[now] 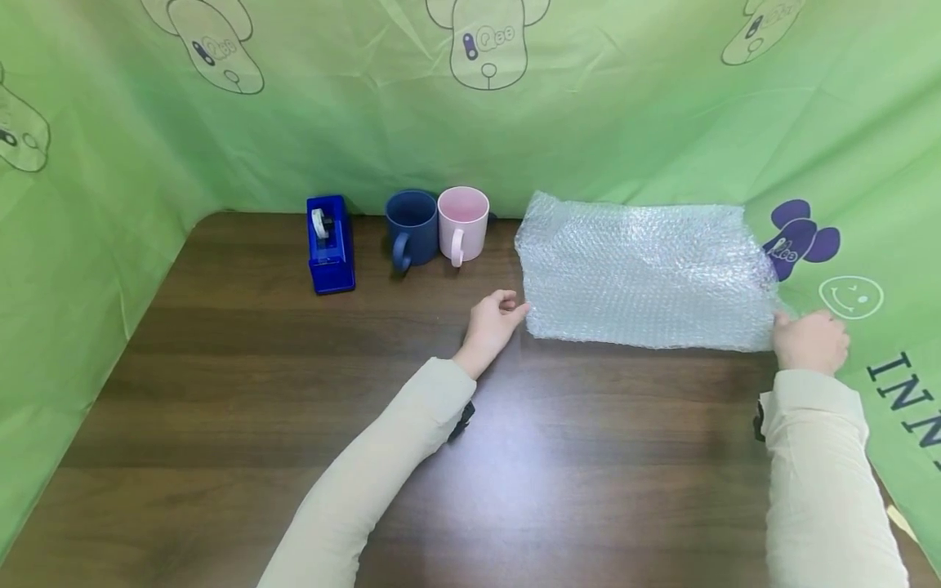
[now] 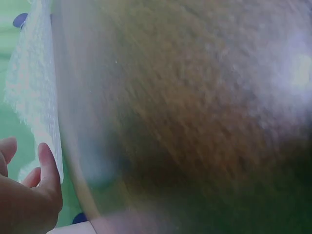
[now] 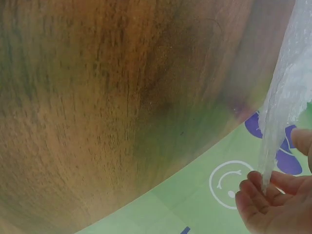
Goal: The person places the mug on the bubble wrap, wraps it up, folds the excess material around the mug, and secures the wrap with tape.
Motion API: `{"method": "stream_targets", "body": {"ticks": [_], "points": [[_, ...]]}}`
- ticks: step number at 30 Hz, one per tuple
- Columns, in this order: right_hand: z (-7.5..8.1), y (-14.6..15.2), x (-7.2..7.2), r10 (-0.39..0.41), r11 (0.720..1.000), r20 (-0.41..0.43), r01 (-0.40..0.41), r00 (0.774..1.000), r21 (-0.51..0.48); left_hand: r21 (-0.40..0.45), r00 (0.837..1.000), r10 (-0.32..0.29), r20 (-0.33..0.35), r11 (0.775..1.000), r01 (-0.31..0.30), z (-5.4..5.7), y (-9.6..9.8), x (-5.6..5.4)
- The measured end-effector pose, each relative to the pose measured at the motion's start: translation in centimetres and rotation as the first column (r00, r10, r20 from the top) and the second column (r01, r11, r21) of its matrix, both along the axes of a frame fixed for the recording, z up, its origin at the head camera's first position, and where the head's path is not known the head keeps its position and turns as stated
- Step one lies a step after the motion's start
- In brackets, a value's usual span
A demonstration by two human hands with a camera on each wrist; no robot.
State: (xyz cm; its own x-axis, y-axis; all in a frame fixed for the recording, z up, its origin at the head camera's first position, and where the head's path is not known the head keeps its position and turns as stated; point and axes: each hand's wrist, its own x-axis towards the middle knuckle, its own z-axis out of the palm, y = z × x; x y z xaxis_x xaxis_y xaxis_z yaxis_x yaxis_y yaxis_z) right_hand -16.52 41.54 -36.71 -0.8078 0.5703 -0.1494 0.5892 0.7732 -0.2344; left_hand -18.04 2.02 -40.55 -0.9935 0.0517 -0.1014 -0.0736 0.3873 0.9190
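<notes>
A sheet of bubble wrap (image 1: 639, 278) lies at the back right of the wooden table. At its front left corner is my left hand (image 1: 494, 325), its thumb tip touching the wrap's edge. The left wrist view shows this hand (image 2: 29, 195) with thumb and fingers apart beside the wrap (image 2: 36, 78). By the front right corner is my right hand (image 1: 811, 341). In the right wrist view, the corner of the wrap (image 3: 275, 117) touches the loosely bent fingers (image 3: 251, 200), while the thumb stands off from them.
A blue tape dispenser (image 1: 332, 245) stands at the back left. A dark blue mug (image 1: 412, 230) and a pink mug (image 1: 463, 229) stand side by side, handles toward me. Green printed cloth (image 1: 353, 122) hangs behind and along the sides of the table (image 1: 294, 408).
</notes>
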Motion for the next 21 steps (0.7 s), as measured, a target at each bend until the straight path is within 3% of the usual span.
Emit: {"method": "stream_targets", "body": {"ticks": [3, 8, 12, 21], "points": [[0.2, 0.5, -0.1, 0.027, 1.0, 0.01, -0.027, 1.0, 0.013, -0.022, 1.0, 0.008, 0.029, 1.0, -0.007, 0.0, 0.6, 0.2], [0.2, 1.1, -0.2, 0.014, 0.999, -0.061, -0.016, 0.998, -0.037, -0.041, 0.998, 0.013, 0.069, 0.999, -0.01, 0.0, 1.5, 0.6], [0.2, 1.2, -0.5, -0.001, 0.998, -0.085, -0.005, 0.996, -0.064, -0.042, 0.998, 0.031, 0.053, 0.999, -0.029, 0.2, 2.0, 0.9], [0.1, 1.6, -1.1, 0.042, 0.999, -0.141, -0.044, 0.989, -0.015, -0.065, 0.996, 0.072, 0.057, 0.996, -0.068, 0.6, 2.5, 1.6]]}}
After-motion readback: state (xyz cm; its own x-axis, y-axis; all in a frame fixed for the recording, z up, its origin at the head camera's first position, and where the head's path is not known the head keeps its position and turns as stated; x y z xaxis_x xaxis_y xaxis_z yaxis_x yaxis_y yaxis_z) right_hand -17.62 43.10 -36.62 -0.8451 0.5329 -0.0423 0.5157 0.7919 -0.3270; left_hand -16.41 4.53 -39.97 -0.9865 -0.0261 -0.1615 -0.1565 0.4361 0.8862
